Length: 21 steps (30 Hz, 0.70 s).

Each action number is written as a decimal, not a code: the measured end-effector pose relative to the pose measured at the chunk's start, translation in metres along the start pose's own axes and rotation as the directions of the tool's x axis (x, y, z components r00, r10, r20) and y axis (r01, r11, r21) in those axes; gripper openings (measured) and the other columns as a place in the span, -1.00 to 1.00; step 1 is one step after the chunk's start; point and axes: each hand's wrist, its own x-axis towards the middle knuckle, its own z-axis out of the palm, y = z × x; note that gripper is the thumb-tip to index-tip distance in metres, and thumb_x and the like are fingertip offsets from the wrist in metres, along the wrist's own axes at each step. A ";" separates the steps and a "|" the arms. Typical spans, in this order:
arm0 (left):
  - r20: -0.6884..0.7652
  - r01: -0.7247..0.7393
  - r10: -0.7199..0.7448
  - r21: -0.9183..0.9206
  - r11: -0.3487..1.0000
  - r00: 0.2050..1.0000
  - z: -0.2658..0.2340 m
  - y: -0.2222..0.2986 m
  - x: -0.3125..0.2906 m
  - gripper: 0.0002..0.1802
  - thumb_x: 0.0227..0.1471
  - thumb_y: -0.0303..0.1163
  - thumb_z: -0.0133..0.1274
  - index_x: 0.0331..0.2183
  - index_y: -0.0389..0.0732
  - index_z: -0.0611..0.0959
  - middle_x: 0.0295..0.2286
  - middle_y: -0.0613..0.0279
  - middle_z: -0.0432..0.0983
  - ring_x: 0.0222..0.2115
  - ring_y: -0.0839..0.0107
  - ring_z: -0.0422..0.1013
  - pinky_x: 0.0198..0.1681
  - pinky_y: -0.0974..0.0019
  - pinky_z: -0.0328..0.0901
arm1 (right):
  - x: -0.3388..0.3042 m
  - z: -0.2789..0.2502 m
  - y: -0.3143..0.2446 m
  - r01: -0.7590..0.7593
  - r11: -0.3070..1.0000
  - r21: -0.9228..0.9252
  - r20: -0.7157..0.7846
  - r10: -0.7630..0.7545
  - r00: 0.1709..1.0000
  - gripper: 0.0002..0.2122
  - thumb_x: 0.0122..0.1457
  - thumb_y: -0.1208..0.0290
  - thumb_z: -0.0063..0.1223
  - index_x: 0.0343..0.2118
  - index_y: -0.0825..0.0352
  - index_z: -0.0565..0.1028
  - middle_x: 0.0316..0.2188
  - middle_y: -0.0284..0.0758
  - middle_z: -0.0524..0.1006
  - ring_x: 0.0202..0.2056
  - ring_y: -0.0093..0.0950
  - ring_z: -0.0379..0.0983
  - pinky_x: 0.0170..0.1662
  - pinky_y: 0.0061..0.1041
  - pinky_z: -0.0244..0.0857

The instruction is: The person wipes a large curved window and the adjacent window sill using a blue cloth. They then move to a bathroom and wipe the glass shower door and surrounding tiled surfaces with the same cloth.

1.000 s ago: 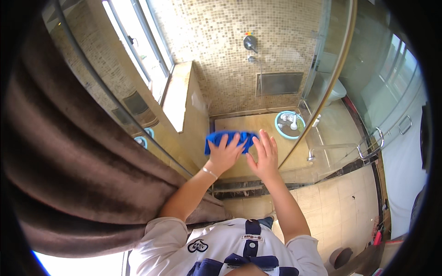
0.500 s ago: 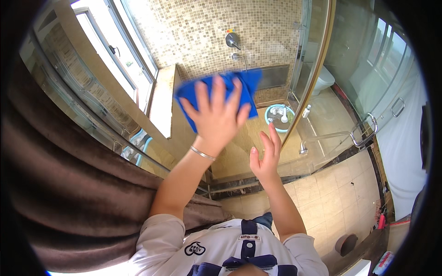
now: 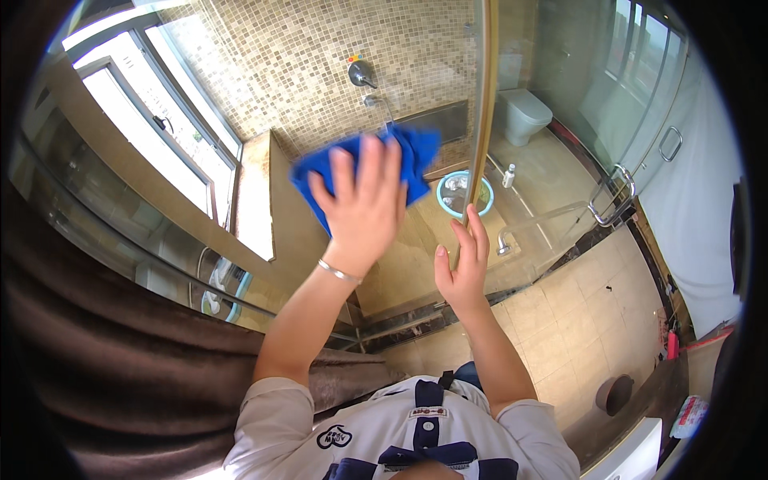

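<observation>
My left hand [image 3: 362,212], with a silver bracelet at the wrist, is pressed flat with its fingers stretched out over a blue cloth [image 3: 416,164], keeping it under the palm. The cloth appears to lie against clear glass; its edges are blurred. To the right, my right hand [image 3: 464,268] is raised and holds nothing, its thumb apart from its extended fingers. Those fingertips are close to the gold-coloured edge [image 3: 482,104] of a glass panel; whether they touch it I cannot tell.
Beyond the glass, a light-blue-rimmed basin [image 3: 441,197] and a white bottle [image 3: 509,176] stand on the floor. A toilet [image 3: 524,112] is farther back. Metal door handles [image 3: 620,196] are on the right. A brown curtain [image 3: 120,344] hangs at left, below the window [image 3: 144,120].
The view has shifted, so the room's fixtures appear farther left. My left hand and the cloth have moved slightly left in view, its fingers closer together. My right hand keeps its pose.
</observation>
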 end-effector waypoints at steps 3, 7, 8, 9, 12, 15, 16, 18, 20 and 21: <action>-0.103 0.146 -0.146 -0.008 0.989 0.984 0.003 0.014 0.043 -0.35 0.05 -0.03 0.08 0.14 -0.11 0.51 0.21 0.01 0.23 0.24 -0.19 0.05 0.20 -0.37 -0.14 | 0.008 -0.007 0.006 0.022 0.999 0.024 -0.011 -0.022 1.000 -0.57 0.07 0.47 0.12 0.05 0.39 0.41 0.23 0.02 0.26 0.18 -0.04 0.25 0.17 -0.12 0.16; 0.048 -0.117 0.117 -0.008 0.993 0.992 0.026 0.052 0.001 -0.39 0.02 0.01 0.09 0.09 -0.01 0.54 0.18 0.27 0.29 0.15 0.08 0.19 0.02 -0.23 0.05 | 0.021 -0.015 0.027 0.086 0.996 0.034 0.023 -0.086 0.996 -0.58 0.07 0.45 0.13 0.03 0.38 0.44 0.22 0.00 0.27 0.17 -0.05 0.25 0.17 -0.13 0.16; 0.108 -0.199 0.200 -0.016 0.980 0.974 0.033 0.063 -0.022 -0.40 0.02 -0.03 0.08 0.11 0.02 0.53 0.19 0.33 0.28 0.14 0.17 0.21 -0.05 -0.12 0.08 | 0.025 -0.018 0.033 0.097 0.995 0.035 0.034 -0.098 0.995 -0.59 0.07 0.45 0.14 0.03 0.38 0.45 0.21 0.00 0.27 0.17 -0.05 0.25 0.17 -0.13 0.16; 0.167 -0.282 0.284 -0.034 0.959 0.944 0.041 0.073 -0.046 -0.40 0.02 -0.07 0.06 0.12 0.04 0.51 0.20 0.39 0.28 0.14 0.26 0.22 -0.11 -0.01 0.11 | 0.028 -0.021 0.040 0.108 0.994 0.035 0.041 -0.110 0.993 -0.59 0.07 0.44 0.15 0.02 0.38 0.46 0.21 0.00 0.27 0.16 -0.05 0.25 0.17 -0.14 0.16; 0.276 -0.422 0.424 -0.072 0.904 0.863 0.053 0.083 -0.092 -0.39 0.02 -0.19 0.03 0.17 0.12 0.46 0.22 0.57 0.26 0.12 0.53 0.26 -0.30 0.31 0.19 | 0.035 -0.030 0.059 0.113 0.991 0.072 0.049 -0.117 0.992 -0.61 0.09 0.47 0.12 0.01 0.40 0.45 0.22 0.02 0.25 0.18 -0.05 0.24 0.18 -0.15 0.16; 0.264 -0.466 0.472 -0.087 0.880 0.842 0.049 0.076 -0.074 -0.36 0.02 -0.27 -0.01 0.19 0.11 0.45 0.24 0.53 0.25 0.14 0.50 0.26 -0.25 0.29 0.19 | 0.043 -0.037 0.078 0.120 0.986 0.116 0.058 -0.127 0.990 -0.62 0.10 0.54 0.07 0.01 0.45 0.42 0.23 0.03 0.22 0.21 -0.06 0.22 0.20 -0.18 0.17; 0.234 -0.452 0.454 -0.067 0.889 0.860 0.042 0.073 -0.043 -0.38 0.02 -0.27 -0.02 0.18 0.11 0.46 0.23 0.49 0.25 0.15 0.46 0.26 -0.21 0.24 0.19 | 0.047 -0.037 0.084 0.127 0.984 0.121 0.056 -0.135 0.989 -0.62 0.09 0.55 0.07 0.01 0.45 0.42 0.23 0.04 0.22 0.21 -0.06 0.22 0.20 -0.18 0.18; 0.142 -0.325 0.323 -0.015 0.946 0.935 0.026 0.067 0.022 -0.40 0.03 -0.28 -0.03 0.16 0.11 0.49 0.23 0.42 0.27 0.16 0.36 0.26 -0.12 0.16 0.19 | 0.059 -0.036 0.088 0.137 0.976 0.169 0.039 -0.146 0.989 -0.61 0.09 0.52 0.10 0.02 0.43 0.43 0.22 0.03 0.22 0.20 -0.05 0.21 0.20 -0.17 0.16; 0.030 -0.097 0.099 -0.060 0.994 0.995 0.015 0.065 0.089 -0.33 -0.12 -0.23 0.21 0.12 0.05 0.53 0.20 0.25 0.29 0.16 0.05 0.20 0.14 -0.22 0.00 | 0.070 -0.035 0.092 0.148 0.965 0.215 0.024 -0.157 0.987 -0.60 0.08 0.50 0.13 0.02 0.41 0.44 0.22 0.03 0.21 0.20 -0.04 0.20 0.20 -0.15 0.14; -0.098 -0.010 0.004 -0.059 0.998 0.995 0.017 0.065 0.111 -0.33 -0.07 -0.24 0.19 0.14 0.01 0.51 0.21 0.19 0.28 0.20 -0.02 0.16 0.17 -0.26 -0.04 | 0.074 -0.035 0.094 0.169 0.958 0.232 0.004 -0.174 0.985 -0.61 0.08 0.50 0.12 0.02 0.42 0.44 0.22 0.04 0.20 0.21 -0.03 0.19 0.21 -0.14 0.14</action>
